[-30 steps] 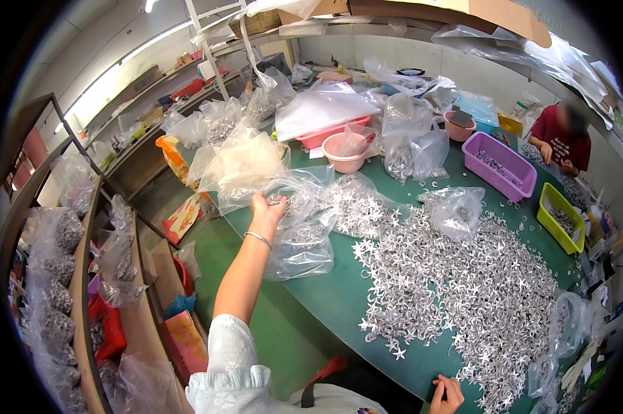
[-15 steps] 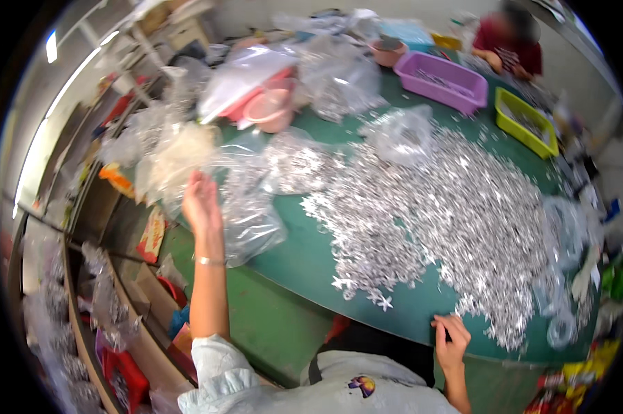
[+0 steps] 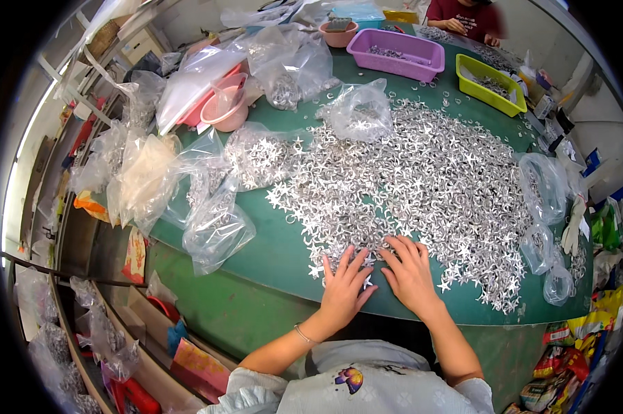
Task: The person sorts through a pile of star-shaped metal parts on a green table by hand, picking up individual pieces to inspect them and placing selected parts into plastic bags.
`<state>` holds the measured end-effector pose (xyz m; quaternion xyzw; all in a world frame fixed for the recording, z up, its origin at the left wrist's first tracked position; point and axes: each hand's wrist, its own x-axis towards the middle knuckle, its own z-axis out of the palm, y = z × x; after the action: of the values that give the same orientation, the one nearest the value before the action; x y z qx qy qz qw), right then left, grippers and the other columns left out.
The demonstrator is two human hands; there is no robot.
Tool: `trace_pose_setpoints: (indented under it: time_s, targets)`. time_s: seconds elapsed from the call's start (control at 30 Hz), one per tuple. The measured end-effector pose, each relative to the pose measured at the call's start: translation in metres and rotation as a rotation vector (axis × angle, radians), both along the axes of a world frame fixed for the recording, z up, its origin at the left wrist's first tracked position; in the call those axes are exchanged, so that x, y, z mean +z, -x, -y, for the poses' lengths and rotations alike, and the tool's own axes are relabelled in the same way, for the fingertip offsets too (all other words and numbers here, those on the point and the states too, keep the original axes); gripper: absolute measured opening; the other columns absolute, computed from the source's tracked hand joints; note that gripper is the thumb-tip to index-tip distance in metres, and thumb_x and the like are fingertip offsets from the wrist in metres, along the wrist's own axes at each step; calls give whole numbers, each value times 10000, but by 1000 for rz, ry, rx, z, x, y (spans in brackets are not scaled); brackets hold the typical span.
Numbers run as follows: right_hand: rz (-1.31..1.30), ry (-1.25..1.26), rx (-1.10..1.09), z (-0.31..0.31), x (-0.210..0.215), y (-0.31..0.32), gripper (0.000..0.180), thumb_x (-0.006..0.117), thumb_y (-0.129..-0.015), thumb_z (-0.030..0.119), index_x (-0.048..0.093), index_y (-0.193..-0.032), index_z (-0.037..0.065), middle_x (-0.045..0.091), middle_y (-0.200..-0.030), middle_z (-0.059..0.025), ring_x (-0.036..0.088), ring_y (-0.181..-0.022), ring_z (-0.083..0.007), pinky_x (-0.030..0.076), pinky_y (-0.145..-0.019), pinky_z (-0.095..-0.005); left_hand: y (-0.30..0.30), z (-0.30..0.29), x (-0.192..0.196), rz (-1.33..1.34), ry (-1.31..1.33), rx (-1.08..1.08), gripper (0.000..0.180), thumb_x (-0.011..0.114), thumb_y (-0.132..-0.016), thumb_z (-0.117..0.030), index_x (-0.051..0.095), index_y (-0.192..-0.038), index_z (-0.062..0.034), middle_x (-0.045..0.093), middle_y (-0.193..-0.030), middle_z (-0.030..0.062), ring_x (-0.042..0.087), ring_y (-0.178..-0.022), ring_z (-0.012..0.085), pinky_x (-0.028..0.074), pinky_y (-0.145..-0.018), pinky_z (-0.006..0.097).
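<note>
Head view: left hand [image 3: 344, 293] and right hand [image 3: 409, 276] touch the silver pieces [image 3: 449, 186] at lower middle, each grip loose, fingers spread. Clear bags [image 3: 218, 231] at left hold some; lots lie loose on the worktop [image 3: 280, 254], middle to right.

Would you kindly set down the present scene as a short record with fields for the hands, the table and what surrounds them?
Left hand: open, fingers spread at the pile's near edge
Right hand: open, beside the left, fingertips also at that edge
Pile: small silver-coloured pieces, some star-shaped
Surface: green table
Basins: purple basin and yellow-green basin, beyond the pile
Bag on pile: clear plastic bag
Across the table: co-worker in a dark red top
</note>
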<state>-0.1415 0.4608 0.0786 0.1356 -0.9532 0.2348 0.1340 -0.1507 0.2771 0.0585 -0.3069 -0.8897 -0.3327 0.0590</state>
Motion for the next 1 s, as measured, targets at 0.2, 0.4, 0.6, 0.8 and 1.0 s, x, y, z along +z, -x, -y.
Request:
trace_pose_setpoints:
  time_s: [0.2, 0.4, 0.6, 0.8, 1.0]
  targets:
    - [-56, -45, -132, -27, -1, -16, 188, 680, -779, 56, 624, -958, 55, 547, -1137, -97, 493, -1160, -317, 307, -1013, -536, 24, 18, -3, -66, 67, 137, 266, 755, -777, -139, 644, -1019, -119, 466, -1394, 107, 337, -1366, 380, 125, -1043, 741]
    - [-101, -18, -240, -34, 1, -19, 273, 632, -759, -17, 625, -1028, 30, 547, -1170, -136, 484, -1199, -348, 315, -1028, -507, 43, 30, -2, -42, 105, 156, 368, 764, -771, -217, 609, -1096, -145, 389, -1439, 123, 279, -1386, 406, 149, -1043, 740]
    - [41, 72, 14, -8, 7, 8, 415, 676, -815, 86, 596, -1220, 53, 528, -1282, -140, 436, -1290, -341, 362, -1008, -469, 56, 40, 0, -39, 150, 78, 407, 776, -745, -233, 610, -1110, -161, 385, -1444, 101, 258, -1400, 404, 144, -1046, 743]
    - [143, 39, 116, -11, 6, -3, 389, 723, -793, 123, 630, -1168, 73, 522, -1306, -107, 423, -1309, -330, 369, -1032, -464, 68, 57, 0, -40, 122, 81, 484, 803, -693, -244, 621, -1139, -200, 398, -1439, 70, 274, -1395, 396, 146, -1059, 730]
    - [119, 46, 186, -32, 12, -27, 381, 735, -772, 106, 638, -1136, 46, 561, -1235, -116, 481, -1255, -339, 396, -1004, -462, 70, 64, 6, -31, 110, 107, 468, 782, -723, -238, 638, -1168, -205, 419, -1413, 77, 289, -1380, 385, 158, -1057, 735]
